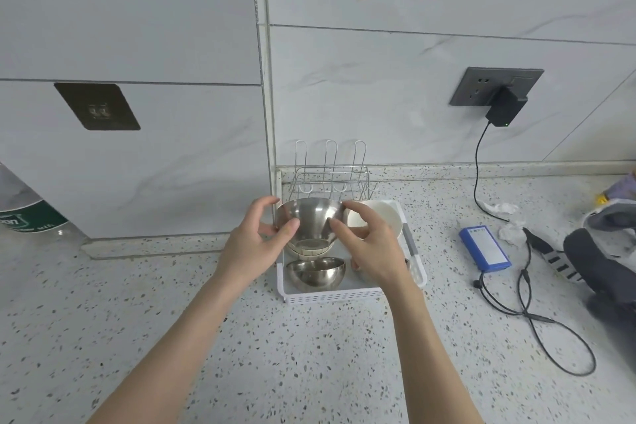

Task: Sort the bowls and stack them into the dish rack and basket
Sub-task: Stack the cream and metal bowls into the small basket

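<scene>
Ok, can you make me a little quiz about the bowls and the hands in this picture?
1. True or false: both hands hold one steel bowl above the white basket.
2. What stands behind the basket, against the wall? A) a kettle B) a wire dish rack C) a toaster
3. Fill in: on the counter to the right of the basket lies a ____ box with cables.

Key:
1. True. The left hand and right hand grip its sides, over a white bowl; a second steel bowl sits in the basket.
2. B.
3. Blue.
</scene>
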